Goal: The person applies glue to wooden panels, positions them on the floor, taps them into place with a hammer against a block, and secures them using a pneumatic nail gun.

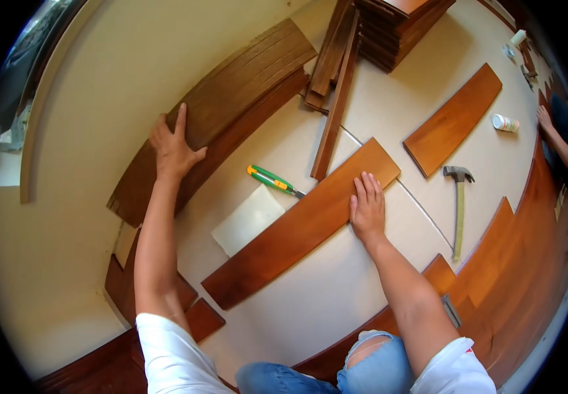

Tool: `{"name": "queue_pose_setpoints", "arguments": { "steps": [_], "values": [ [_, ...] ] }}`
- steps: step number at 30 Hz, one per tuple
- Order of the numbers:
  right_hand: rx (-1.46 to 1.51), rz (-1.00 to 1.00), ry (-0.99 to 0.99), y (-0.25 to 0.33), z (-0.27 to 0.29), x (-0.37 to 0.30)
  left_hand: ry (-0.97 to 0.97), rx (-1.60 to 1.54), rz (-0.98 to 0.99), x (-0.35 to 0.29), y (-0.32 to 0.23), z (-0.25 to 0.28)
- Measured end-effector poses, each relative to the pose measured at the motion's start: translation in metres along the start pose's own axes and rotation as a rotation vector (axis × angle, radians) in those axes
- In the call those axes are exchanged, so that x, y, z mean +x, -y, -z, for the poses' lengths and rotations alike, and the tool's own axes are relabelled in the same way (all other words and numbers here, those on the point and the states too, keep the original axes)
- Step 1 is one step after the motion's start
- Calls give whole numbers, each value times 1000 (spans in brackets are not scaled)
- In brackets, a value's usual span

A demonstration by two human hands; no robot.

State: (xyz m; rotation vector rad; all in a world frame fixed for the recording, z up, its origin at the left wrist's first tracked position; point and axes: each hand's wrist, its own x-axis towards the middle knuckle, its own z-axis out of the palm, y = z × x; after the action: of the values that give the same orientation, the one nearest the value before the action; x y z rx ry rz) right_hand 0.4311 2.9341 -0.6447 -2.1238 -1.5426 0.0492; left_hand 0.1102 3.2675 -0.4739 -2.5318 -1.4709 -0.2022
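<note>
My left hand (173,148) lies with thumb and forefinger spread on a brown floorboard (238,85), grooved along its face, that leans on its edge against the wall. Redder boards show just below it. Flat on a glossy reddish-brown floorboard (297,230) rests my right hand (369,207), its fingers stretched out near the board's far right end. That board lies slantwise on the pale floor. Beside its far edge are a green-and-yellow handled chisel (272,179), its tip close to the board, and a white rectangular block (249,220).
A claw hammer (459,210), a loose board (454,119) and a small white bottle (505,123) lie to the right. Narrow strips (336,111) and stacked boards (392,39) stand at the back. Laid flooring (513,282) curves along the right, where another person's hand (544,118) shows.
</note>
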Motion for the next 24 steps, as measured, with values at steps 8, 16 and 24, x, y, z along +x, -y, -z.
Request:
{"name": "queue_pose_setpoints", "arguments": {
  "steps": [8, 16, 24],
  "values": [
    [-26, 35, -62, -9, -1, -8, -187, -358, 135, -192, -40, 156],
    [163, 119, -81, 9, 5, -29, -463, -1280, 471, -429, -38, 277],
    [1440, -693, 1429, 129, 108, -227, -528, -1765, 585, -611, -66, 219]
  ]
}}
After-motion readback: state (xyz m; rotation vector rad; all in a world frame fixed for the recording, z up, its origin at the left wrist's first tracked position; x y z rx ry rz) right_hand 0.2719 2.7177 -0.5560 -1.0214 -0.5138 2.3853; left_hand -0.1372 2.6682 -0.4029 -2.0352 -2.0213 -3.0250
